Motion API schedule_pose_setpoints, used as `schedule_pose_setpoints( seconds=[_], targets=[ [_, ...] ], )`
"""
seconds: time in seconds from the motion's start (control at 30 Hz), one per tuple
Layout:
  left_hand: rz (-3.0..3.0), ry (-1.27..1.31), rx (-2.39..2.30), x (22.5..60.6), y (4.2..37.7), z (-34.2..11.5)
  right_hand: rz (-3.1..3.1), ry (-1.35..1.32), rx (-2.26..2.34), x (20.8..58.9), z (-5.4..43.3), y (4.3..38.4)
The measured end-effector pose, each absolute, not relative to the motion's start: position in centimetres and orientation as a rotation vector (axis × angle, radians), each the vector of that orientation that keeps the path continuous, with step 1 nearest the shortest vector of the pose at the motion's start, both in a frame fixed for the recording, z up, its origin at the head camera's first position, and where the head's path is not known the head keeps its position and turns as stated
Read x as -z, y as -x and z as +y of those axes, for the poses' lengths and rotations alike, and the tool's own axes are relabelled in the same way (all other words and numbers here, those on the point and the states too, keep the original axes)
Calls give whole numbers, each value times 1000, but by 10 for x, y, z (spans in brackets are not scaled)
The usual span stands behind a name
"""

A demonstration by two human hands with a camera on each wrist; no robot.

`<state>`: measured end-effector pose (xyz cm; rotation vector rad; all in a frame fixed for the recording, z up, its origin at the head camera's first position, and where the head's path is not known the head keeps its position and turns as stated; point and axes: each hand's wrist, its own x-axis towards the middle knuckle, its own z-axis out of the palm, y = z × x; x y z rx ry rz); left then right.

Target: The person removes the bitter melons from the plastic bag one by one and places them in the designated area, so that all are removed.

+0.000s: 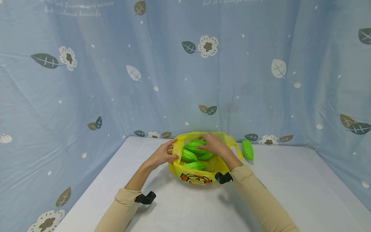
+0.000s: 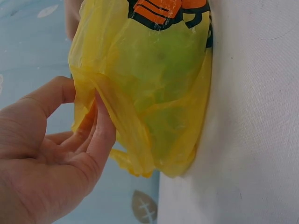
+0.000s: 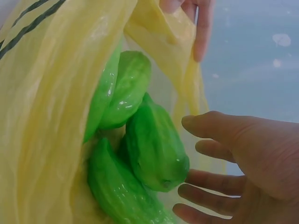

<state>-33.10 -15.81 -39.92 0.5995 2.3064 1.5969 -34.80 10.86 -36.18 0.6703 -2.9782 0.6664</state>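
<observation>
A yellow plastic bag (image 1: 177, 169) with a cartoon print lies on the table, its mouth spread wide. Several green bitter melons (image 1: 189, 156) are inside it, and in the right wrist view one bitter melon (image 3: 156, 144) faces the mouth. My left hand (image 1: 161, 156) grips the bag's left rim; the left wrist view shows a fold of the bag (image 2: 124, 121) between thumb and fingers. Inside the mouth, my right hand (image 1: 215, 145) hovers by the upper melons with fingers spread and loosely bent, holding nothing. The lower melons are partly hidden by the bag's wall.
Another green bitter melon (image 1: 247, 150) lies on the white table (image 1: 290, 187) right of the bag, near the back edge. A blue patterned curtain (image 1: 174, 80) hangs behind and along both sides. Dark camera mounts (image 1: 146, 198) sit on both wrists.
</observation>
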Motion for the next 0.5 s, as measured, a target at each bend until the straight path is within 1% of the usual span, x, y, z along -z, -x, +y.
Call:
schedule_pose_setpoints(
  seconds=[0.27, 0.5],
  targets=[
    [2329, -595, -1585, 399, 330, -157, -2997, -664, -699, 363, 100, 352],
    [2342, -588, -1578, 399, 331, -157, -2974, -660, -623, 371, 94, 356]
  ],
)
